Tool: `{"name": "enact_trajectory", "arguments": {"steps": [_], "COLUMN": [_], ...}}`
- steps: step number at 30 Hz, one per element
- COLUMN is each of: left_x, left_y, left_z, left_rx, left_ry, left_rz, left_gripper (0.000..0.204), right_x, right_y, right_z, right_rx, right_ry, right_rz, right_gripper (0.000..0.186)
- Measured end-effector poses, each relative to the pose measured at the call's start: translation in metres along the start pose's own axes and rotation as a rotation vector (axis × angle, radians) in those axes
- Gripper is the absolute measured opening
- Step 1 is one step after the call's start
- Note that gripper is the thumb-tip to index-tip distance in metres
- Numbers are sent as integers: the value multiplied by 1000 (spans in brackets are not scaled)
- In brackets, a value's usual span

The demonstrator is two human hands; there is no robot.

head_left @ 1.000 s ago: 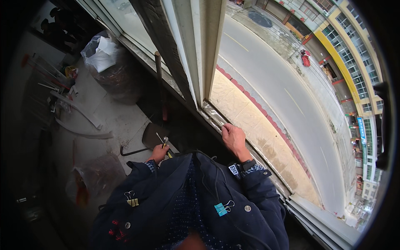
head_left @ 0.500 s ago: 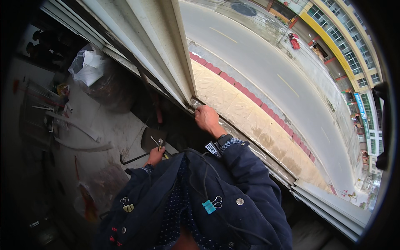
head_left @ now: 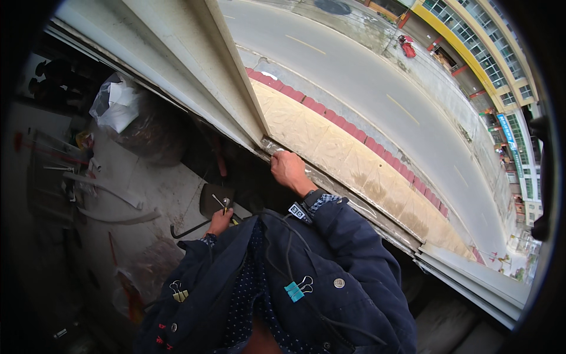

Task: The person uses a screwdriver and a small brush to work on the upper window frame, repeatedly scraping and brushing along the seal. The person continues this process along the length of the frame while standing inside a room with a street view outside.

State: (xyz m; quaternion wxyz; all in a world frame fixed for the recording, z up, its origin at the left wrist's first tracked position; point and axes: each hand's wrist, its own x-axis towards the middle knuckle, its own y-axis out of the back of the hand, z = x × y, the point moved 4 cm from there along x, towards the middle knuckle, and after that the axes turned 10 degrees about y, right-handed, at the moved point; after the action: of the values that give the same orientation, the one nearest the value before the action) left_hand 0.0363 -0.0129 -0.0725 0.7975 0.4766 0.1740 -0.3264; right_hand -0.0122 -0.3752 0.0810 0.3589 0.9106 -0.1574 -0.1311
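My right hand (head_left: 289, 171) is closed on the dirty window track (head_left: 348, 206), just beside the lower corner of a pale metal sash (head_left: 218, 71). Its curled fingers hide whatever they may hold. Low at my left side, my left hand (head_left: 220, 222) is closed around a thin metal tool (head_left: 224, 203) with a bright, roundish silver part near its top. The tool's lower part is covered by the fingers. A black bent bar (head_left: 187, 230) extends left from near this hand.
Outside, a tan ledge (head_left: 330, 147) with a dark red edging runs beside the road (head_left: 377, 82). On the floor at left are a stuffed clear plastic bag (head_left: 147, 127), curved pale strips (head_left: 118, 217) and a dark block-like object (head_left: 213, 199).
The view has shifted slightly, so the sash and street appear further left. A little more bare track shows between the sash corner and my right hand. My left hand keeps its grip.
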Motion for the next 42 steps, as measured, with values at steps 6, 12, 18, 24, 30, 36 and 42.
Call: {"name": "enact_trajectory", "arguments": {"steps": [6, 12, 18, 24, 30, 36, 42], "left_x": [1, -7, -5, -1, 3, 3, 1], "left_y": [2, 9, 6, 2, 1, 3, 9], "left_z": [-1, 11, 18, 19, 15, 4, -4], "left_rx": [63, -42, -73, -29, 3, 41, -52], "left_ry": [4, 238, 221, 136, 100, 1, 189], "left_rz": [6, -53, -70, -91, -57, -28, -77], "left_gripper": [60, 58, 56, 57, 58, 59, 57], "right_x": [-2, -25, -64, -77, -68, -44, -6], "right_y": [0, 17, 28, 43, 36, 21, -5], "right_z": [2, 10, 7, 19, 22, 8, -15], "right_rx": [76, 129, -116, -75, -96, -94, -55], "right_ry": [24, 67, 313, 142, -45, -91, 21], "right_rz": [35, 45, -26, 151, 38, -1, 81], "right_gripper": [25, 24, 19, 22, 25, 27, 23]}}
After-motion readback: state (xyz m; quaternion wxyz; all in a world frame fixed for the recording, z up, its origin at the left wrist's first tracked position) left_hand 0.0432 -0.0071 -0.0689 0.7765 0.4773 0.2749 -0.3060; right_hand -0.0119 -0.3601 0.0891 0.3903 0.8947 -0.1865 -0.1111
